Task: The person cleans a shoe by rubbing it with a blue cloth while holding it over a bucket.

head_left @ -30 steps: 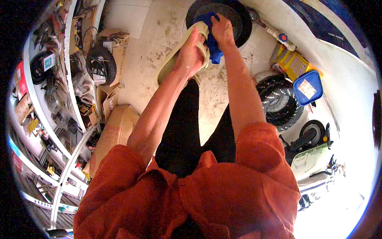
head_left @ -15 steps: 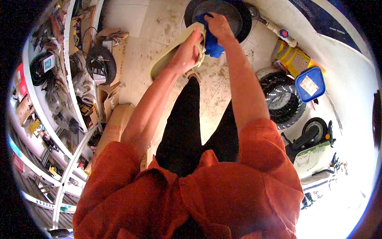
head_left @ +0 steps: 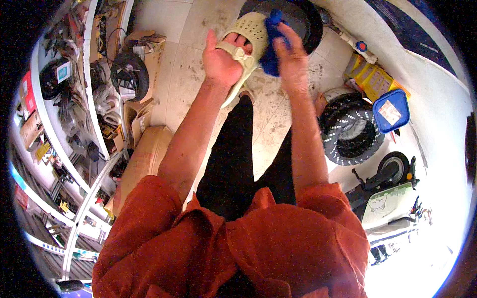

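Note:
My left hand (head_left: 223,63) has its fingers pushed into the toe of a pale yellow-green clog (head_left: 252,26), holding it from inside while the thumb stands free. The clog has small holes over the toe and a strap with a bow across the opening. A bunched blue cloth (head_left: 270,62) is gripped in my right hand (head_left: 293,59), against the clog's right side. Some of the right fingertips are hidden by the cloth. Behind them, a round dark basin (head_left: 312,27) sits on the floor.
Metal shelving (head_left: 89,74) crammed with parts lines the left, with a long cardboard box (head_left: 149,154) beside it. On the right are stacked black tyres (head_left: 350,129), a blue lid (head_left: 391,111), a yellow package (head_left: 370,74) and a small scooter (head_left: 387,198). A pipe with a valve (head_left: 360,46) runs along the wall.
The clog has turned so its holed top and strap face up toward me, and my left palm now shows. My right hand has moved slightly right and nearer with the blue cloth.

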Available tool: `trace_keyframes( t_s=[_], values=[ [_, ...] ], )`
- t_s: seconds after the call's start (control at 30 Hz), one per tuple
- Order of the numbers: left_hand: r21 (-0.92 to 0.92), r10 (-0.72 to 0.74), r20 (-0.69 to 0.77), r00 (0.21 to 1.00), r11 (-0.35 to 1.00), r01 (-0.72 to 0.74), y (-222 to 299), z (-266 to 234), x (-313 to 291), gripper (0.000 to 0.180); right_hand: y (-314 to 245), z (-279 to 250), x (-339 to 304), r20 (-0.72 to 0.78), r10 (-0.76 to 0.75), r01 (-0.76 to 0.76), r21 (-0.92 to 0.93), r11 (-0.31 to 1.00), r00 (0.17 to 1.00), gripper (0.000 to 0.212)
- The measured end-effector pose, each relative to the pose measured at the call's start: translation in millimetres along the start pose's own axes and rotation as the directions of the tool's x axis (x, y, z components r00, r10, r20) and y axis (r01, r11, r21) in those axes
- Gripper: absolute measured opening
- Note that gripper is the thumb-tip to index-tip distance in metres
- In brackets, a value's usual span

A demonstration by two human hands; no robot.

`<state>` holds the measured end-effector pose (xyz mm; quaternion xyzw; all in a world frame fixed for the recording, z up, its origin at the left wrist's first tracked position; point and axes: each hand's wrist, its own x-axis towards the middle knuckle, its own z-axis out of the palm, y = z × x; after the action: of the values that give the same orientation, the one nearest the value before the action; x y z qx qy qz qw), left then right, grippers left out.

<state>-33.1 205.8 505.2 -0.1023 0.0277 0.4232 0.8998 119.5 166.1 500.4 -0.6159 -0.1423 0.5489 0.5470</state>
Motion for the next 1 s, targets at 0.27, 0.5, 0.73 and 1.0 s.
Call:
trace_keyframes(
  t_s=[0.27,0.5,0.73,1.0],
  values=[
    [0.395,0.198,-0.479,0.855,0.919,0.008,-57,28,4,0.067,3,-7,71,0.119,-0.019,0.089,-0.616,0.783,0.993,0.022],
    [0.556,0.136,-0.463,0.876,0.814,0.168,-32,9,16,0.061,14,18,11,0.336,-0.625,0.694,-0.508,0.51,0.705,0.031],
    [0.663,0.138,-0.53,0.837,0.683,0.307,-66,12,6,0.055,8,-10,77,0.493,-0.265,0.554,-0.79,0.264,0.829,0.023],
    [0.716,0.219,-0.622,0.751,0.548,0.433,-45,9,7,0.04,11,19,13,0.411,-0.553,0.682,-0.539,0.494,0.725,0.023]
  ],
)
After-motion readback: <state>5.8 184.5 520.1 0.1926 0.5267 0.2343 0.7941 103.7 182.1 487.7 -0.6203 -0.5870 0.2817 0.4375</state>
